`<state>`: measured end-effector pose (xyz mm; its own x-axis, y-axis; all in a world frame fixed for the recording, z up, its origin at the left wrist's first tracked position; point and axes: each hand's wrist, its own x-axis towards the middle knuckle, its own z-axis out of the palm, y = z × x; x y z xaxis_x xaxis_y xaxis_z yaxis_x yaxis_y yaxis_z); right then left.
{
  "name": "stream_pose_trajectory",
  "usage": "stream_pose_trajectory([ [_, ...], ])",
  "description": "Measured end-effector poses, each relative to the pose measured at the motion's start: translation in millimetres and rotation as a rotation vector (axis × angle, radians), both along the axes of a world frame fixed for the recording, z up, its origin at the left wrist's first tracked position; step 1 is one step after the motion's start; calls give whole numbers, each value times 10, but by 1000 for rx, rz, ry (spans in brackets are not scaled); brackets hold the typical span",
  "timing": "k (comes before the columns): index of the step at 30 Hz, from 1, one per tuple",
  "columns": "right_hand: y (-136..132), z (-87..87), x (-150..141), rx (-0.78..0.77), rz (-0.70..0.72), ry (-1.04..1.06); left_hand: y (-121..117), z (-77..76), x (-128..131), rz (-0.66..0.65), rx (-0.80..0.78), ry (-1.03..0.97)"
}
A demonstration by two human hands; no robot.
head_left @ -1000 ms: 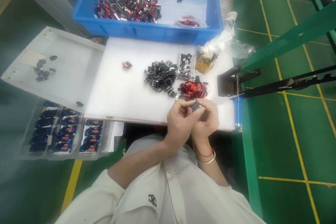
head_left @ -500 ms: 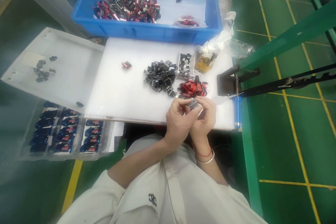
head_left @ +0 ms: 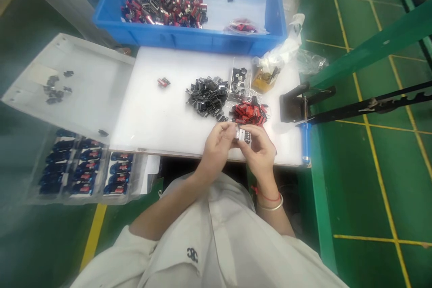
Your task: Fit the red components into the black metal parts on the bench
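My left hand (head_left: 216, 146) and my right hand (head_left: 259, 150) meet above the front edge of a white board (head_left: 151, 121). Both pinch a small black-and-silver electronic connector (head_left: 243, 135), and the fingers hide part of it. Just beyond my fingertips lies a heap of red-and-black connector parts (head_left: 249, 112). To its left is a heap of black connector parts (head_left: 206, 96). A small bag of metal-and-black parts (head_left: 238, 82) sits behind them. One red part (head_left: 164, 82) lies alone further left.
A blue plastic crate (head_left: 189, 40) holds a mound of red-and-black parts on clear bags. A white tray (head_left: 84, 85) and a clear tray of blue-and-red packages (head_left: 86, 166) stand at left. A black lever clamp (head_left: 297, 109) sits on the green bench frame at right.
Both hands have shifted slightly left and up. The connector has turned, and its silver side now shows.
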<state>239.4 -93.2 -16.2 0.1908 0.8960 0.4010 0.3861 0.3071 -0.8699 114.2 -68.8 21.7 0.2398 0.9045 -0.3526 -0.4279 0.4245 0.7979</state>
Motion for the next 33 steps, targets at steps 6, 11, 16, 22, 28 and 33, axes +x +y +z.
stream_pose_trajectory([
  [6,-23,33,89,-120,235,120,140,-36,-217,-185,-128,-85],
  [11,-22,-36,40,-216,227,326,123,-108,-315,-274,-197,-196],
  [16,5,-41,20,-251,228,361,128,-156,-385,-356,-184,-280],
  [22,-1,-25,21,-305,233,374,119,-206,-430,-389,-157,-324],
  [28,-42,-45,85,-323,26,196,143,-222,-544,-265,-136,-286],
  [33,-103,-54,204,-254,-207,-175,183,-242,-662,-122,-131,-223],
])
